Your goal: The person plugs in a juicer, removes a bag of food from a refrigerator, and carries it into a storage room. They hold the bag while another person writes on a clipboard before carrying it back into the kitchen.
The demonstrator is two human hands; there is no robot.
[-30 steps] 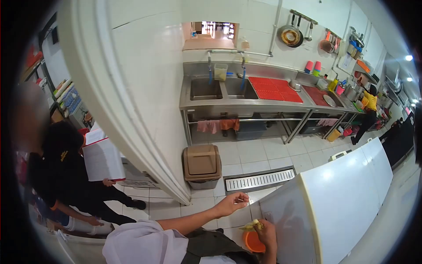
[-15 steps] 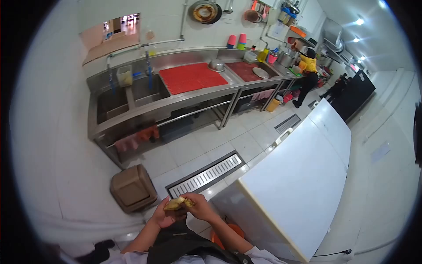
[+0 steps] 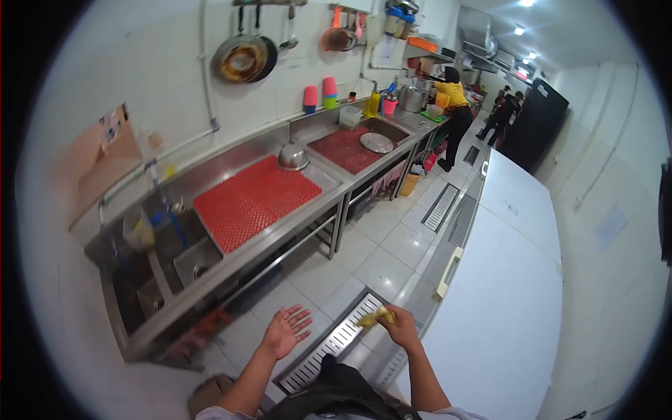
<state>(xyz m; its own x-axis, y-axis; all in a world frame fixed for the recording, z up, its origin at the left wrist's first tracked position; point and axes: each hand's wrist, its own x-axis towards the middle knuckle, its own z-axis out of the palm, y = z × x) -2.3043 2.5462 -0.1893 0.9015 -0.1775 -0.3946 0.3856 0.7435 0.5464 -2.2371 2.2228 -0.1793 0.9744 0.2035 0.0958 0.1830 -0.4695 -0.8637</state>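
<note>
My right hand (image 3: 400, 327) is closed on a small yellowish item (image 3: 376, 317), perhaps a peel or piece of food, over the floor drain grate. My left hand (image 3: 285, 332) is held out to the left of it with the fingers spread and nothing in the palm. A gap separates the two hands. To the right of my right hand lies the white top of a chest freezer (image 3: 490, 301).
Along the left runs a steel sink counter with a red mat (image 3: 255, 199), a metal bowl (image 3: 292, 157) and a round lid (image 3: 376, 143). A brown bin (image 3: 210, 396) is at the lower left. A co-worker in yellow (image 3: 453, 94) stands farther back.
My hands have come apart: the left has let go and opened, while the right keeps the yellowish item. The view has swung right and moved forward along the counter.
</note>
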